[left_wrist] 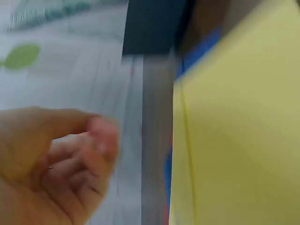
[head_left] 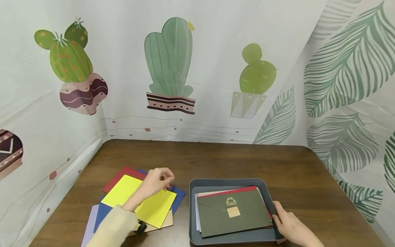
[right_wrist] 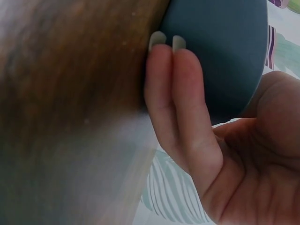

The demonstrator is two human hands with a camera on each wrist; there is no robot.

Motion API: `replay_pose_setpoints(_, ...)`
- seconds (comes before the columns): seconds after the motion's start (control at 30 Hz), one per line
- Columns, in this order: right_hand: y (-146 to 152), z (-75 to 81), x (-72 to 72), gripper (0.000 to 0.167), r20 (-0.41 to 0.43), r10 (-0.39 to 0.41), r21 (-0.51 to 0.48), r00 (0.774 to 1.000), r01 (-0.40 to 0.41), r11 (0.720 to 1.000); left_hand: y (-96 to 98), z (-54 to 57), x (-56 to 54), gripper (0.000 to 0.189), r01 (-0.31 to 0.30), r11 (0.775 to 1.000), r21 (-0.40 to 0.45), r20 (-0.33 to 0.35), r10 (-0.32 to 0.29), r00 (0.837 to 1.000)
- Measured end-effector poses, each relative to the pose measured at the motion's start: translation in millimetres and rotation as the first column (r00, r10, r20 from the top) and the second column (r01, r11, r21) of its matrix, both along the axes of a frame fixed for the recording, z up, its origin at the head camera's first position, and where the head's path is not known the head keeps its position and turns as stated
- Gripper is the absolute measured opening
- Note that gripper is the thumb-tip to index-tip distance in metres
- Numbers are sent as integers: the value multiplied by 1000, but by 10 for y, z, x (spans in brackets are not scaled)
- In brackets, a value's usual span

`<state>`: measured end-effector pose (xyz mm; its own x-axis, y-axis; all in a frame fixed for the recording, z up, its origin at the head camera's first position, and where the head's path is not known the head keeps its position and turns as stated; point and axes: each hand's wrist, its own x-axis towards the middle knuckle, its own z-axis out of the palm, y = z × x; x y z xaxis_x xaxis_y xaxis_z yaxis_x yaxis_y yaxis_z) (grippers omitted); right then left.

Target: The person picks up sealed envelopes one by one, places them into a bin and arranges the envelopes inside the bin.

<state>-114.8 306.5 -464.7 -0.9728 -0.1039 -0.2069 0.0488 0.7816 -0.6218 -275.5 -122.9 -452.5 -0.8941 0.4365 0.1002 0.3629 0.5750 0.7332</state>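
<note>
My left hand (head_left: 156,181) hovers over a yellow envelope (head_left: 124,190) on the left pile, its fingers loosely curled and nothing between them. Close up in the left wrist view, the same hand (left_wrist: 61,164) is apart from the yellow envelope (left_wrist: 234,122). My right hand (head_left: 289,223) grips the right side of a dark grey tray (head_left: 195,183). Seen from the right wrist, two of that hand's fingers (right_wrist: 187,89) lie along the tray's outer wall (right_wrist: 215,51). A dark green envelope (head_left: 228,219) with a gold print lies tilted on top inside the tray.
Under the yellow envelope, red (head_left: 115,181), blue (head_left: 103,212), lilac (head_left: 90,223) and beige (head_left: 166,221) ones fan out. Red and pale edges show beneath the green envelope. The wooden table (head_left: 216,157) meets a patterned cloth (head_left: 216,127) behind.
</note>
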Motion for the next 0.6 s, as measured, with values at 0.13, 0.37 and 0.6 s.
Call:
replay_pose_setpoints(0.13, 0, -3, 2, 27, -42, 11, 49, 999, -9, 999, -464, 8, -105, 8, -29, 976, -214, -69, 14, 998)
replay_pose_setpoints(0.37, 7, -5, -4, 28, -36, 12, 62, 999, -10, 998, -1091, 50, -159, 47, -66, 882, -467, -19, 64, 998)
replay_pose_setpoints(0.6, 12, -17, -17, 29, -29, 16, 60, 999, -14, 998, -1322, 68, -227, 100, -6, 872, -490, 106, 66, 992)
